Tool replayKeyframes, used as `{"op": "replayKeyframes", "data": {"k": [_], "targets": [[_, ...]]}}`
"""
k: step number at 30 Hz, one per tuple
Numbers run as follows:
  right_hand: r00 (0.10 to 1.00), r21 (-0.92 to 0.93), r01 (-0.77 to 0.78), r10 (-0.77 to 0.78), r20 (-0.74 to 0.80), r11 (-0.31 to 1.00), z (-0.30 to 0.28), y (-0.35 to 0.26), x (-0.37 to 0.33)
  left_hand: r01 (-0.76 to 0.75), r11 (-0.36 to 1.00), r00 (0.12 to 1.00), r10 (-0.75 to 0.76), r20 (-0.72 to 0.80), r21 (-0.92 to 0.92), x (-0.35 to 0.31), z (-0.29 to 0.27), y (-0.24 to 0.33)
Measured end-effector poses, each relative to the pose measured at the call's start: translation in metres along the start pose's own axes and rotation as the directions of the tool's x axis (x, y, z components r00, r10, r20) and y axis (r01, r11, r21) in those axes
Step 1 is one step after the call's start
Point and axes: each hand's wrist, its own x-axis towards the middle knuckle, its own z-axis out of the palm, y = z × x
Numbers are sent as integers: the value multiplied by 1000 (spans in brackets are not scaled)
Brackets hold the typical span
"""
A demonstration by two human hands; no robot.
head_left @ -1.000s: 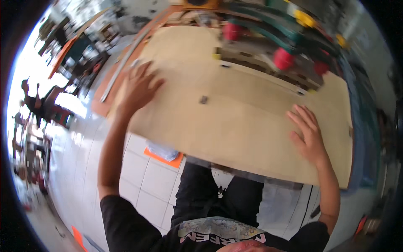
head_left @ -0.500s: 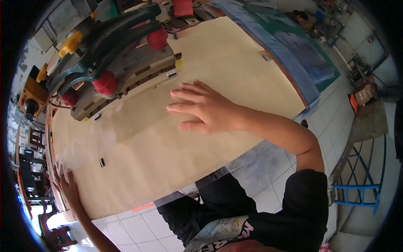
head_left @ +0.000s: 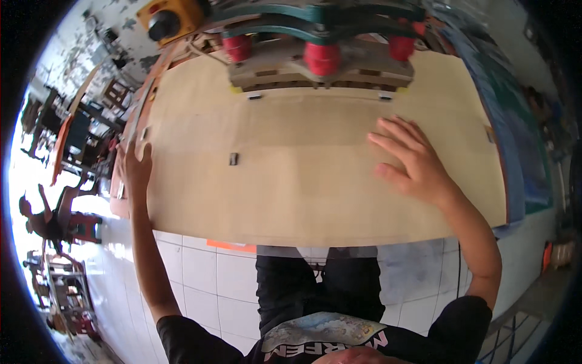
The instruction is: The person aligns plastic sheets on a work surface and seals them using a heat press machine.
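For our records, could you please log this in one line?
right hand: open, over tan worktop, contact unclear; left hand: open, at worktop's left edge; black block: between hands

The tan sheet (head_left: 315, 188) offers clear passage around a dark block (head_left: 234, 159), a machine (head_left: 321, 59) blocking its far middle.

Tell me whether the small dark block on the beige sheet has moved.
No. Judged against the press, the small dark block keeps its place on the beige sheet, nearer the person, just left of the press's left end; only the view swung.
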Motion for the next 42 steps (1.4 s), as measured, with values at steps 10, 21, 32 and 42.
{"op": "replayKeyframes", "data": {"k": [10, 21, 32, 42], "targets": [[993, 18, -47, 45, 106, 999, -6, -11, 11, 611, 333, 791, -222, 570, -718, 54, -14, 10], [975, -27, -65, 70, 209, 997, -3, -10, 23, 364, 426, 907, -362, 213, -828, 57, 12, -2], [955, -36, -94, 101, 278, 995, -2, -6, 29, 118, 406, 913, -403, -61, -906, 56, 16, 10], [959, -54, -72, 84, 272, 996, -1, -3, 28, 155, 439, 910, -411, -45, -885, 55, 24, 14]]}}
